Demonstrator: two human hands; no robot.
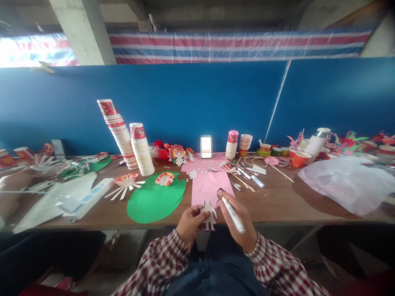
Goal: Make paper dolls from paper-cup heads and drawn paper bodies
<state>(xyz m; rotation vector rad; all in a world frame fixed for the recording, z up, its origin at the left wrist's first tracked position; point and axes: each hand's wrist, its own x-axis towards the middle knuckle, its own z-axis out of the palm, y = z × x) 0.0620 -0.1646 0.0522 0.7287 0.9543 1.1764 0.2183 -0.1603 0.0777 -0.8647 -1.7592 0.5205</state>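
Note:
Between thumb and fingers, my left hand (191, 224) pinches a small white paper figure cutout (210, 218) with arms and legs and dark purple marks along its edges. My right hand (239, 224) grips a white marker pen (233, 216), its dark tip pointing up and away from me near the figure's head. Both hands are at the table's front edge, over the near end of a pink paper sheet (212, 185). My left fingertips hide part of the figure's left side.
Left of the hands lies a green paper shape (157, 201) bearing a red and yellow paper ring (164, 179). Tall paper cup stacks (142, 154) stand behind it. Several pens (257, 181) and a clear plastic bag (348, 185) lie to the right. Another person's hand (14, 189) is at far left.

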